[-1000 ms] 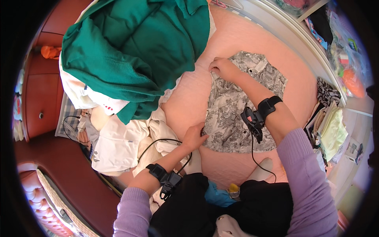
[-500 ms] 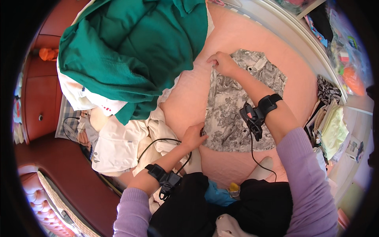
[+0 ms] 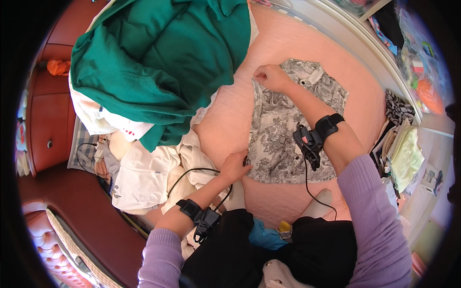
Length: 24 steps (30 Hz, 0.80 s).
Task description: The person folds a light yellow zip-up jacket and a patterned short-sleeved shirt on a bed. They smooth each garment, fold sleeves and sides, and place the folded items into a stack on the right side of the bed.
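Note:
A grey-and-white printed shirt (image 3: 273,139) lies folded into a flat rectangle on the pink bed sheet, its collar at the far end. My right hand (image 3: 274,78) reaches across it, with thumb and fingers pinched on its far left corner. Down at the near left corner, my left hand (image 3: 234,166) has its fingers closed on the hem, the thumb pointing right. Part of the shirt's right half is hidden under my right forearm.
A large heap topped by a green garment (image 3: 163,72) rises at the far left. Cream and white clothes (image 3: 141,180) lie below it. Stacked folded clothes (image 3: 403,153) stand at the right. Black cables run from devices strapped on both my wrists. A red-brown cabinet (image 3: 50,120) flanks the bed.
The shirt's far left edge has shifted slightly outward to the left with my right hand. My left hand stays nearly in place.

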Motion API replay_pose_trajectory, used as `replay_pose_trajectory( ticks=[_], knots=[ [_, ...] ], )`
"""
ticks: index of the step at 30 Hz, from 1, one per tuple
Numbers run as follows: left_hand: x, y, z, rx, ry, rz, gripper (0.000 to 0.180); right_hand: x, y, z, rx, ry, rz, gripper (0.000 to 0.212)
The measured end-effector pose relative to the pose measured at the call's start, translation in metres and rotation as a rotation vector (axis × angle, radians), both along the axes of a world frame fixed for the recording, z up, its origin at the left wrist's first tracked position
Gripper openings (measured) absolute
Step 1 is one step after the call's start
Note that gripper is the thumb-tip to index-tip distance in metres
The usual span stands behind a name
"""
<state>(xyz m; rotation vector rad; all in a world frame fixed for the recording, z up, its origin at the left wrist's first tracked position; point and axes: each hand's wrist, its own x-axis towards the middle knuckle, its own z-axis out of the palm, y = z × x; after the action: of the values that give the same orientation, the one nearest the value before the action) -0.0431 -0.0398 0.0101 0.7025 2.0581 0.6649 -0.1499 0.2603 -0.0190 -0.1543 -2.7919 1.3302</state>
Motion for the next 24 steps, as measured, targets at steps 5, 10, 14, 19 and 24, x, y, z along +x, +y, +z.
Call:
replay_pose_trajectory(
  ticks=[5,10,14,19,24],
  knots=[
    [-0.001,0.002,0.0,-0.027,0.002,-0.007,0.035,-0.004,-0.011,-0.005,0.097,-0.037,-0.079,0.016],
    [-0.001,0.002,-0.001,-0.009,0.008,-0.018,0.036,-0.001,-0.017,-0.006,0.066,-0.154,-0.137,0.016],
    [0.0,0.0,-0.004,0.001,0.01,-0.012,0.035,0.003,-0.008,-0.006,-0.07,-0.05,-0.087,0.013],
    [0.002,-0.001,-0.007,0.076,0.077,-0.007,0.033,0.002,0.002,-0.005,-0.113,-0.186,-0.075,0.01],
    [0.002,-0.001,-0.01,0.011,0.041,-0.021,0.033,0.003,0.002,-0.001,-0.053,-0.1,-0.059,0.019]
  ],
)
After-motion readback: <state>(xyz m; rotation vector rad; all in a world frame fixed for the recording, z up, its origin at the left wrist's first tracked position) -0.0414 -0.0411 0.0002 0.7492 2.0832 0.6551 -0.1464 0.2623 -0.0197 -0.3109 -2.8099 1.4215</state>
